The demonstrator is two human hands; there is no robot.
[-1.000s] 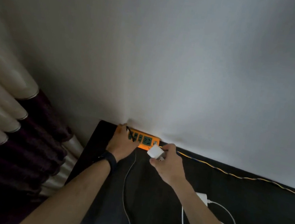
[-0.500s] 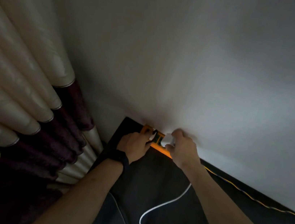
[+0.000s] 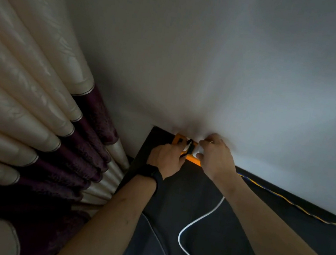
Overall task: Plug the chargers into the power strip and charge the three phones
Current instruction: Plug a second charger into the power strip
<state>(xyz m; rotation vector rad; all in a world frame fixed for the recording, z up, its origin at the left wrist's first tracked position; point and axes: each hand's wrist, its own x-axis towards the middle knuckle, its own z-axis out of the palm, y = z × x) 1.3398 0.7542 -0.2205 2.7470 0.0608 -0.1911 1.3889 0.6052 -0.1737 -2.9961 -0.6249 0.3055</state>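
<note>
An orange power strip (image 3: 193,159) lies on a black surface (image 3: 197,185) against the white wall, mostly hidden by both hands. My left hand (image 3: 165,161) holds the strip's left part with curled fingers. My right hand (image 3: 215,158) grips a white charger block (image 3: 196,149) and presses it onto the strip. The charger's white cable (image 3: 197,220) trails back toward me. A thinner cable (image 3: 159,243) runs under my left forearm. No phone is in view.
Cream and dark purple curtains (image 3: 34,121) hang at the left, close to the surface's edge. A yellow-blue twisted cord (image 3: 282,197) runs from the strip to the right along the wall's foot.
The view has swung closer and leftward. My right hand has carried the white charger from in front of the strip onto it; my left hand stays on the strip.
</note>
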